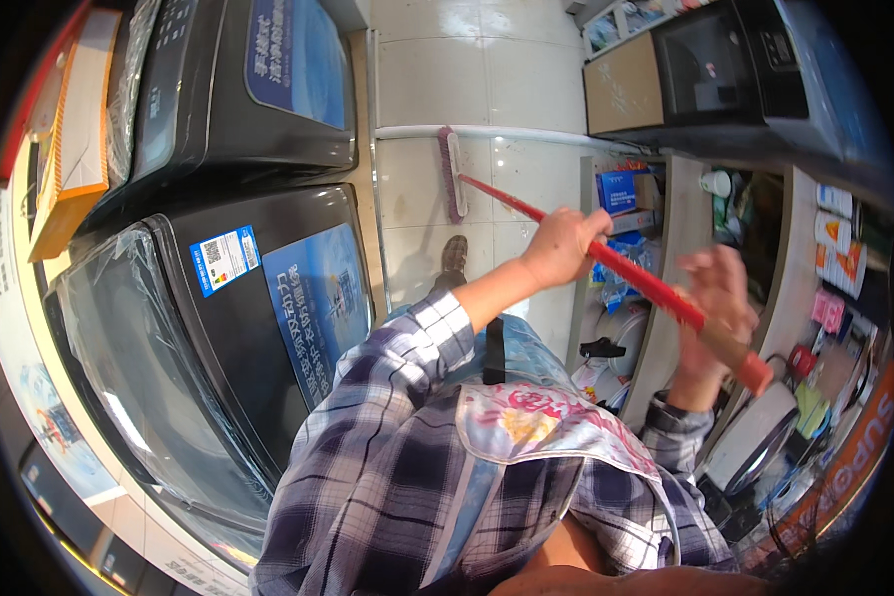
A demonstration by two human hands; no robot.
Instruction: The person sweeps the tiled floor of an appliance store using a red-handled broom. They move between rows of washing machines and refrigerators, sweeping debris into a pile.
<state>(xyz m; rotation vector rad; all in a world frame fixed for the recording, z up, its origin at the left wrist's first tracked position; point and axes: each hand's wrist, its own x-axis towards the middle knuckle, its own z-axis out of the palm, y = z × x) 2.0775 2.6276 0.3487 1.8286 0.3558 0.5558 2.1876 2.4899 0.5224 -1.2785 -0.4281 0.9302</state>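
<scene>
My left hand is closed around the middle of a long red broom handle. The handle slants from the floor at the upper left up to its worn end at the lower right. At its far end, a push broom head with purple bristles lies on the tiled floor, ahead of my shoe. Behind the upper part of the handle is my right hand, blurred, with its fingers raised and apart; whether its palm touches the handle cannot be told.
Two dark washing machines line the left side. On the right, an open shelf unit holds boxes, cups and packets, with a black appliance beyond. A pale strip crosses the floor by the broom head.
</scene>
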